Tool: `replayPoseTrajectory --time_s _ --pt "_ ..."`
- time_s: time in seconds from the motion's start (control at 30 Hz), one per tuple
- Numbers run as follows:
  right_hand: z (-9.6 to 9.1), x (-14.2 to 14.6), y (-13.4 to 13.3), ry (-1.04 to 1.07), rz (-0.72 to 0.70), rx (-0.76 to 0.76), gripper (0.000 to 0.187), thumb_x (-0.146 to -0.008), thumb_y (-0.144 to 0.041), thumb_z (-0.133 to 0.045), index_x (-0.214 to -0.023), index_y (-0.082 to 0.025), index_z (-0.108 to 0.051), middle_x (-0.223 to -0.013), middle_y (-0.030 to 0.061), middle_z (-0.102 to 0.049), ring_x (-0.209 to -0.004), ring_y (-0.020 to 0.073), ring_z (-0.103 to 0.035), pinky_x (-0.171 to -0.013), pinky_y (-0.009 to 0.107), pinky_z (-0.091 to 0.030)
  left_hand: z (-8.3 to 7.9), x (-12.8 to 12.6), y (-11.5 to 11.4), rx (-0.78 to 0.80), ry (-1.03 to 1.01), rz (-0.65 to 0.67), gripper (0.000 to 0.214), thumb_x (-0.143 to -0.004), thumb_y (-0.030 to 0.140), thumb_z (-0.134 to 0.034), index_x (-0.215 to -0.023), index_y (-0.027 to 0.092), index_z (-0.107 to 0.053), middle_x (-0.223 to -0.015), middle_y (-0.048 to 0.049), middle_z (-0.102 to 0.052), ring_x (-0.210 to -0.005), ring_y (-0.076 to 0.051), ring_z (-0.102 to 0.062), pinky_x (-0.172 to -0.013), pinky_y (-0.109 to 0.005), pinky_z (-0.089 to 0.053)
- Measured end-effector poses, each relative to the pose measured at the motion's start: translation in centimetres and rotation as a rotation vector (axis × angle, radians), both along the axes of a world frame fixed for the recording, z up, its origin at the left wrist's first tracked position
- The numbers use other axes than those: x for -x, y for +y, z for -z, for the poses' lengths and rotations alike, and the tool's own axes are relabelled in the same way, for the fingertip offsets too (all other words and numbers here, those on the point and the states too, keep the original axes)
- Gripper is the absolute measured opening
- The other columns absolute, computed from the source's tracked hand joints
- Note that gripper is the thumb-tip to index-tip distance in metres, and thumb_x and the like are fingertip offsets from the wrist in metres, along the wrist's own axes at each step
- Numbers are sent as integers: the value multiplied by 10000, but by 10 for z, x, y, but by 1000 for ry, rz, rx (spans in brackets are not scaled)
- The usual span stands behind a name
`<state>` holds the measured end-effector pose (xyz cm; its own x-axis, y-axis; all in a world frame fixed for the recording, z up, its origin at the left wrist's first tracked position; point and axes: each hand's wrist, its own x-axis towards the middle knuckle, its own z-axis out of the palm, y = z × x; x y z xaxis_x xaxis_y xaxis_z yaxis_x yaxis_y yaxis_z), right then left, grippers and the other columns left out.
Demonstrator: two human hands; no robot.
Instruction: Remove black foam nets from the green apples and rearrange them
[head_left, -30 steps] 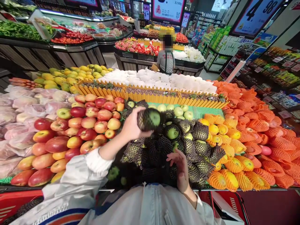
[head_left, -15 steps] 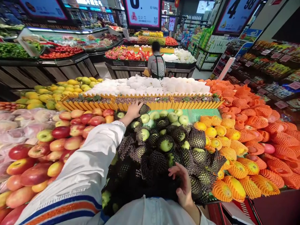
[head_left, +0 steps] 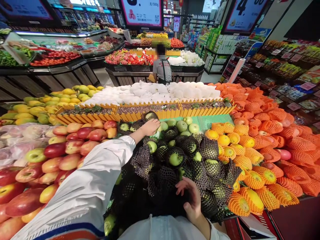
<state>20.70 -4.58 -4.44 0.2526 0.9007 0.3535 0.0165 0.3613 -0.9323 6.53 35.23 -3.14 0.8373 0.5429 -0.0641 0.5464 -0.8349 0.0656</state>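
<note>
My left hand [head_left: 150, 127] reaches to the back of a pile of green apples [head_left: 181, 126]. Its fingers curve down over one apple, which the hand hides almost wholly. Right behind it lies an apple in a black foam net [head_left: 150, 115]. Near my body, my right hand [head_left: 192, 199] hovers over the front of the pile, fingers bent and apart, holding nothing. Netted green apples [head_left: 175, 157] and a loose black net [head_left: 161, 181] lie just beyond it. Deep shadow hides the pile's near part.
Red-yellow apples [head_left: 72, 146] lie left, orange-netted fruit [head_left: 250, 178] right. A low yellow fence planter [head_left: 147, 111] borders the back, with white-wrapped fruit [head_left: 150, 91] behind. A person in a grey shirt [head_left: 162, 70] stands farther off. Price screens [head_left: 142, 13] hang overhead.
My left hand has come back from the netted apple by the fence and moved slightly right, onto a green apple. My right hand stays nearly in place. The view has shifted a little.
</note>
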Motion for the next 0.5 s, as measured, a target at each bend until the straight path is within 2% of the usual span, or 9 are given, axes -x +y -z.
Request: replayPoseTrajectory --time_s 0.1,0.23,0.37,0.5 --pt "2 2 -1 8 4 5 621 -924 -660 -514 -1428 -299 -471 -1005 89 -663 -717 203 -616 -606 349 -477 10 -9 -3 1 63 32 592 -548 157 -716 -1128 54 -663 -1214 -248 -636 -1238 -362 -488 -1149 -461 -276" --pt "7 3 -4 6 11 15 646 -908 -657 -534 -1423 -271 -472 -1028 109 -660 -726 209 -629 -623 361 -482 14 -18 -3 -36 87 47 468 -560 164 -711 -1025 113 -704 -1093 -215 -688 -1190 -363 -511 -1142 -497 -269" --pt "7 1 -6 -3 16 -11 629 -901 -631 -556 -1427 -295 -471 -1023 94 -658 -708 201 -626 -601 343 -465 7 -16 -4 -53 82 104 365 -540 151 -736 -904 122 -720 -973 -207 -709 -1150 -362 -527 -1147 -487 -266" --pt "-1 1 -10 -15 29 -42 597 -907 -597 -573 -1426 -320 -473 -1010 75 -662 -687 187 -623 -579 322 -459 -9 2 -8 -54 62 154 520 -534 156 -744 -1051 122 -703 -1119 -196 -700 -1181 -339 -521 -1144 -436 -289"
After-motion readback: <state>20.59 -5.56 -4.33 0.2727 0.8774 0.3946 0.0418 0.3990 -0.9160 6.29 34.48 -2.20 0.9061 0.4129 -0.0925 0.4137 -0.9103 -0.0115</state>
